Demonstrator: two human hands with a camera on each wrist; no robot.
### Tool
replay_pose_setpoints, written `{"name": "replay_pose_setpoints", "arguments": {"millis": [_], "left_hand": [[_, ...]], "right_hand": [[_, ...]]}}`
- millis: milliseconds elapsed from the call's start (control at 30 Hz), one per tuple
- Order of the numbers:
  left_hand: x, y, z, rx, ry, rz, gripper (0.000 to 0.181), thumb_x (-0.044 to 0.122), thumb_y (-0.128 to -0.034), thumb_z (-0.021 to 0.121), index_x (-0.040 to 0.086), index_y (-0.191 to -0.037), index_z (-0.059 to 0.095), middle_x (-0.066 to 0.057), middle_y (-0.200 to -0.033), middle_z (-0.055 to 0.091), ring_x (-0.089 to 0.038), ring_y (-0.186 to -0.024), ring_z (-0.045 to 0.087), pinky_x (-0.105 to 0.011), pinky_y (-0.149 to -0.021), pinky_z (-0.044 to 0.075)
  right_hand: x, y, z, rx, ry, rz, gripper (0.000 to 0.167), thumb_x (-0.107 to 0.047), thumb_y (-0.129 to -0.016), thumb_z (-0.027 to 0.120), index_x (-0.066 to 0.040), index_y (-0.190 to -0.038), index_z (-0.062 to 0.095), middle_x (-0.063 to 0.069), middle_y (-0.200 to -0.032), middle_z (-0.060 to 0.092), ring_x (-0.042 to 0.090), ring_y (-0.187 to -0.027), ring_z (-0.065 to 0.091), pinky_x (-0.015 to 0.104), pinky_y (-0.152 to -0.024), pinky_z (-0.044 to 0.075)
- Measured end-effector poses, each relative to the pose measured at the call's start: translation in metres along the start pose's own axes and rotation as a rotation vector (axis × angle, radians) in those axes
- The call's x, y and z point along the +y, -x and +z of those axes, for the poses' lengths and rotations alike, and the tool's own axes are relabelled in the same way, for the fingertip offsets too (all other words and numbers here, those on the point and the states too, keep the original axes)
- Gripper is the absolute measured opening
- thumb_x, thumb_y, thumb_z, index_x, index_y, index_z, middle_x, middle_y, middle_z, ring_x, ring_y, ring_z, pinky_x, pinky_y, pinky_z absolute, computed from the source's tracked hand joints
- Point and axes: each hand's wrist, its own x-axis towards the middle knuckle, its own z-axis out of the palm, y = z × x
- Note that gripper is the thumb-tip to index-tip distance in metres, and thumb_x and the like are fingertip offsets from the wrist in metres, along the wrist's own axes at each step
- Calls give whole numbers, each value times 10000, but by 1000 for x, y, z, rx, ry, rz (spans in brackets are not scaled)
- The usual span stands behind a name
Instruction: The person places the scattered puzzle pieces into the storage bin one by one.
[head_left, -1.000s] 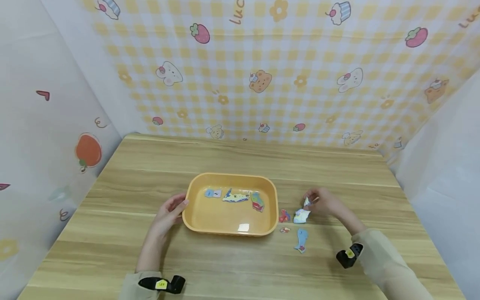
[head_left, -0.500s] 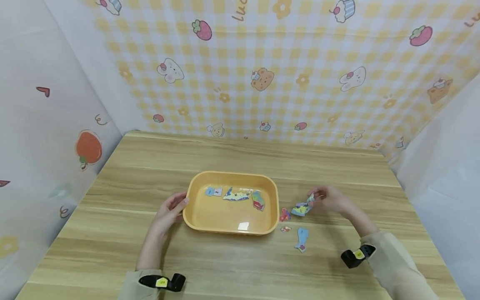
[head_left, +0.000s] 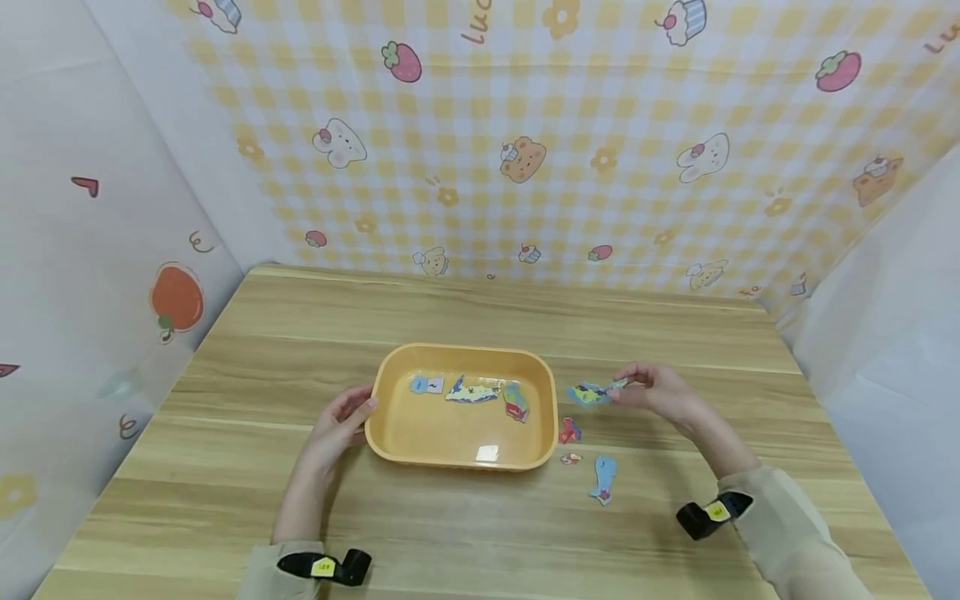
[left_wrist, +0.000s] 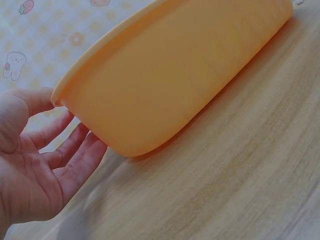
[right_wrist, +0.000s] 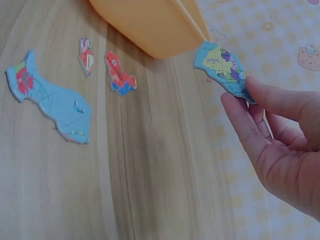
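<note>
An orange-yellow tray (head_left: 450, 446) stands on the table with several flat map-like pieces inside, among them a yellow-and-blue one (head_left: 472, 392). My left hand (head_left: 335, 427) grips its left rim, thumb on top and fingers against the outer wall (left_wrist: 145, 90). Right of the tray, my right hand (head_left: 663, 397) pinches one end of a blue, yellow and purple piece (right_wrist: 220, 62) between thumb and fingers, held above the table. Below it lie a red-and-blue piece (right_wrist: 120, 74), a small red piece (right_wrist: 86, 57) and a long light-blue piece (right_wrist: 57, 107).
The wood-grain table (head_left: 480, 533) runs back to a yellow checked cloth (head_left: 480, 125) with cartoon prints. White cloth (head_left: 97, 250) hangs at the left side, and more white cloth (head_left: 892, 292) at the right.
The piece in my right hand has turned from its pale underside to its coloured side, then moved up the table and slightly left. My left hand keeps its grip on the tray.
</note>
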Motion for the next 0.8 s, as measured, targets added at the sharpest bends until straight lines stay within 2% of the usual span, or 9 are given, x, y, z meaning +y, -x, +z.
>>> {"name": "replay_pose_setpoints", "arguments": {"millis": [233, 433, 667, 800], "left_hand": [[0, 0, 0, 7, 15, 2, 579, 367, -917, 522, 70, -1380, 339, -145, -1404, 382, -5, -953, 525, -207, -777, 500], [-2, -1, 0, 8, 21, 8, 552, 345, -920, 524, 74, -1369, 353, -142, -1394, 395, -10, -929, 539, -217, -774, 506], [-1, 1, 0, 4, 15, 19, 558, 345, -927, 512, 63, -1377, 341, -155, -1402, 386, -25, -953, 532, -212, -770, 502], [0, 1, 0, -1, 13, 17, 570, 355, -926, 510, 60, -1381, 332, -158, -1404, 381, -34, -966, 529, -211, -773, 503]], "right_hand": [[-11, -11, 7, -18, -52, -2, 419, -206, -845, 649, 68, -1106, 470, 22, -883, 574, 195, -852, 622, 428, -893, 484], [-28, -23, 21, -42, -87, -21, 402, -138, -843, 645, 110, -1099, 461, 43, -860, 563, 152, -789, 647, 409, -864, 505], [-48, -38, 43, -48, -21, -26, 339, -150, -818, 675, 79, -1017, 524, 45, -792, 599, 197, -753, 667, 446, -811, 520], [-59, -46, 57, -51, 14, -35, 284, -142, -803, 692, 47, -963, 551, 17, -746, 619, 161, -698, 661, 439, -782, 533]]}}
